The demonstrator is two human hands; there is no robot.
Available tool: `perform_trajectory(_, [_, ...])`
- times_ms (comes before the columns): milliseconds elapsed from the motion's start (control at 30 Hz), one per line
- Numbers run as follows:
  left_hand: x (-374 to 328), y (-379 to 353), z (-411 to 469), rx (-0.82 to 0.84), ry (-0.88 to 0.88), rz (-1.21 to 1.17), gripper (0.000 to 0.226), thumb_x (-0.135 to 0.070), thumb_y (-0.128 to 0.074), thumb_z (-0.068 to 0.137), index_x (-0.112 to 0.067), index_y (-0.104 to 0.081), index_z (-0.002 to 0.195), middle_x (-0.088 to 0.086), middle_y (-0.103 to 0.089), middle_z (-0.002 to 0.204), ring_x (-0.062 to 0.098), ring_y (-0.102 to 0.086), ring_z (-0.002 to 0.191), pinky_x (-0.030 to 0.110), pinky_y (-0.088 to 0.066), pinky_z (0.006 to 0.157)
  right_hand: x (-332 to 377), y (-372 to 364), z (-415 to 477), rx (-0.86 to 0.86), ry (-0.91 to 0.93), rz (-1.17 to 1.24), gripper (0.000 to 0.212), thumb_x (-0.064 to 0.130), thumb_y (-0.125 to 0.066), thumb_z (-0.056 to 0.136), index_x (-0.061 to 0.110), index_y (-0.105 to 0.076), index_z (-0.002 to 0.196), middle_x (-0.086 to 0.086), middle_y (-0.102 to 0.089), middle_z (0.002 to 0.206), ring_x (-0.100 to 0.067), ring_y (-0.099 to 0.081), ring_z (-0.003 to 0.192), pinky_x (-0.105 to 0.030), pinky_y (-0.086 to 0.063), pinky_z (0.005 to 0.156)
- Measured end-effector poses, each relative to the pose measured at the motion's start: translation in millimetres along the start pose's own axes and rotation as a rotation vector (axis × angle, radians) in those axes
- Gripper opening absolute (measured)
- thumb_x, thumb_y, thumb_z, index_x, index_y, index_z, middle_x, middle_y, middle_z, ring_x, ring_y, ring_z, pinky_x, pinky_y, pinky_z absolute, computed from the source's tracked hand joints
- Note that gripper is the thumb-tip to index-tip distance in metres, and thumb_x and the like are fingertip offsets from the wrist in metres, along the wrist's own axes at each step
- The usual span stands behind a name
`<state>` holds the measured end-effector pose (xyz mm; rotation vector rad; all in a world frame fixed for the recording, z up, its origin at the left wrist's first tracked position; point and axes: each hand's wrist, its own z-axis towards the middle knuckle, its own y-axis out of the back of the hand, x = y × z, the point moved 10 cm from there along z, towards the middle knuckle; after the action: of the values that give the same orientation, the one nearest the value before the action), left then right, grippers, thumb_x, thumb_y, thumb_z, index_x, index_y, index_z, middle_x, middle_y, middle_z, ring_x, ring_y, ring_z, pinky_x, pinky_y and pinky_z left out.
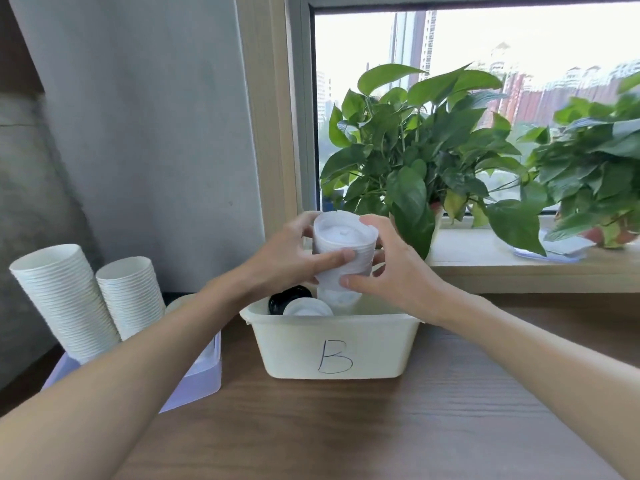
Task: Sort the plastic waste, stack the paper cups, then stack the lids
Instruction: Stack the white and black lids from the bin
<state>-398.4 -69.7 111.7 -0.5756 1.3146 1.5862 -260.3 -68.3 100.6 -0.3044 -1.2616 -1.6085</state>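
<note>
1. Stack of white plastic lids point(341, 245): long axis upright, held above cream plastic tub marked B point(332, 344);
2. Left hand point(287, 258), right hand point(393, 268): both clasp stack (opposite sides); loose white lid point(306, 308) below, nearer left.

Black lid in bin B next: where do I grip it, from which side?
Probably pinch the black lid by its upper-left rim, from above: it leans in the bin, a white lid covers its lower right, and the bin wall blocks side approach.
</note>
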Motion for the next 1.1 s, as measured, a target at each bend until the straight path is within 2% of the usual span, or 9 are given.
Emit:
perform_trajectory(200, [11, -31, 28, 0.072, 0.019, -0.001, 0.081, -0.042, -0.084, 0.075, -0.034, -0.042, 0.143, -0.001, -0.056, 0.125, 0.021, -0.068, 0.103, 0.042, -0.064, 0.071, -37, 15, 1, -0.01, -0.068, -0.005, 0.081, 0.028, -0.082, 0.073, 0.034, -0.031, 0.136, 0.009, -0.056, 0.114, -0.012, -0.058, 0.098, -0.013, -0.045, 0.077])
perform_trajectory(267, [13, -39, 34, 0.085, 0.021, 0.0, 0.073, -0.036, -0.085, 0.078, -0.032, -0.045, 0.139, -0.002, -0.058, 0.122, 0.019, -0.067, 0.104, 0.042, -0.064, 0.071, -49, 17, -1, 0.011, -0.104, -0.008, 0.083, 0.028, -0.082, 0.074, 0.034, -0.029, 0.137, 0.012, -0.057, 0.115, -0.013, -0.059, 0.1, -0.014, -0.046, 0.081])
perform_trajectory(400, [23, -54, 42, 0.112, 0.046, 0.001, 0.066, -0.033, -0.085, 0.078, -0.032, -0.047, 0.132, -0.001, -0.058, 0.12, 0.017, -0.069, 0.098, 0.043, -0.064, 0.07, -71, 21, -7, 0.064, -0.19, -0.045, 0.099, 0.047, -0.078, 0.066, 0.039, -0.018, 0.144, 0.011, -0.053, 0.132, -0.012, -0.053, 0.119, -0.039, -0.042, 0.105])
perform_trajectory(567, [39, -70, 47, 0.172, 0.079, 0.01, 0.061, -0.031, -0.085, 0.079, -0.036, -0.048, 0.126, 0.001, -0.056, 0.122, 0.019, -0.07, 0.097, 0.044, -0.064, 0.071, -92, 23, -22, 0.131, -0.283, -0.184, 0.096, 0.066, -0.062, 0.064, 0.045, -0.015, 0.145, 0.012, -0.039, 0.148, -0.016, -0.034, 0.138, -0.043, -0.033, 0.113])
perform_trajectory(633, [44, -76, 49, 0.189, 0.089, -0.001, 0.059, -0.029, -0.085, 0.079, -0.035, -0.049, 0.126, 0.001, -0.057, 0.121, 0.018, -0.07, 0.097, 0.041, -0.064, 0.073, -97, 23, -28, 0.144, -0.289, -0.185, 0.084, 0.056, -0.065, 0.077, 0.044, -0.017, 0.145, 0.013, -0.04, 0.144, -0.012, -0.035, 0.135, -0.037, -0.033, 0.111])
perform_trajectory(733, [49, -84, 53, 0.216, 0.082, 0.038, 0.059, -0.031, -0.085, 0.079, -0.034, -0.05, 0.127, -0.002, -0.062, 0.117, 0.016, -0.069, 0.1, 0.034, -0.061, 0.083, -101, 22, -38, 0.188, -0.31, -0.129, 0.073, 0.039, -0.06, 0.093, 0.037, -0.015, 0.15, 0.026, -0.035, 0.128, 0.003, -0.034, 0.12, -0.014, -0.027, 0.095])
perform_trajectory(867, [56, -100, 52, 0.326, 0.09, 0.095, 0.057, -0.028, -0.086, 0.078, -0.028, -0.053, 0.125, -0.006, -0.068, 0.104, -0.002, -0.065, 0.084, 0.014, -0.051, 0.073, -108, 19, -42, 0.234, -0.323, -0.094, 0.075, 0.048, -0.06, 0.09, 0.039, -0.016, 0.15, 0.027, -0.037, 0.14, 0.004, -0.036, 0.127, -0.02, -0.029, 0.105])
perform_trajectory(1000, [65, -107, 54, 0.374, 0.105, 0.105, 0.056, -0.022, -0.087, 0.076, -0.026, -0.055, 0.123, 0.004, -0.07, 0.105, 0.01, -0.065, 0.087, 0.022, -0.055, 0.078, -106, 18, -43, 0.311, -0.302, -0.072, 0.062, 0.048, -0.066, 0.087, 0.055, -0.025, 0.133, 0.038, -0.043, 0.131, 0.02, -0.037, 0.122, -0.014, -0.034, 0.099])
perform_trajectory(1100, [70, -108, 57, 0.402, 0.094, 0.153, 0.061, -0.024, -0.087, 0.074, -0.027, -0.053, 0.124, 0.004, -0.072, 0.099, 0.008, -0.065, 0.084, 0.022, -0.052, 0.077, -107, 22, -40, 0.321, -0.297, -0.066, 0.07, 0.053, -0.07, 0.081, 0.048, -0.028, 0.137, 0.038, -0.043, 0.132, 0.021, -0.037, 0.123, -0.016, -0.034, 0.104])
